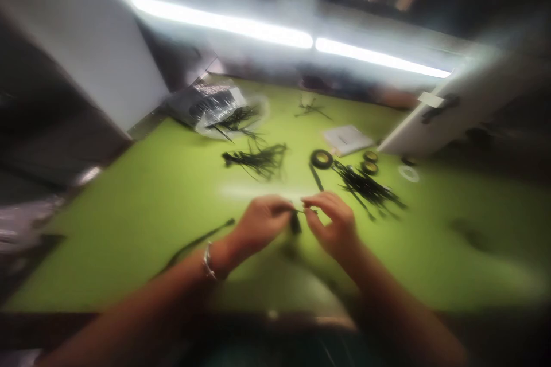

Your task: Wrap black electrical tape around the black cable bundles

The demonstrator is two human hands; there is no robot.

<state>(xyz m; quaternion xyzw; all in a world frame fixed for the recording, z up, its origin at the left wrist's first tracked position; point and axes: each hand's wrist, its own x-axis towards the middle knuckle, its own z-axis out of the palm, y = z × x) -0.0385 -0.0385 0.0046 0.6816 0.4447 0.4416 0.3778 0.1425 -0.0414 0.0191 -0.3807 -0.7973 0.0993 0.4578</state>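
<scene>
Over the front middle of the green table, my left hand (266, 221) pinches a thin black cable (298, 211). Opposite it, my right hand (333, 222) has thumb and forefinger closed near the other end of the same cable. A short dark strip, perhaps tape (295, 223), hangs down between the two hands; blur hides its detail. Just beyond my right hand lies a black tape roll (321, 159) with a loose tail pointing toward me. Beside it is a bundle of black cables (368, 188). Another black cable (202, 237) passes by my left forearm.
A second cable bunch (256, 160) lies ahead on the green table (129, 206). Farther back are a clear plastic bag (219, 106) with black cables, a white pad (348, 140), smaller tape rolls (369, 166) and a white ring (408, 174). White panels (426, 103) flank the table.
</scene>
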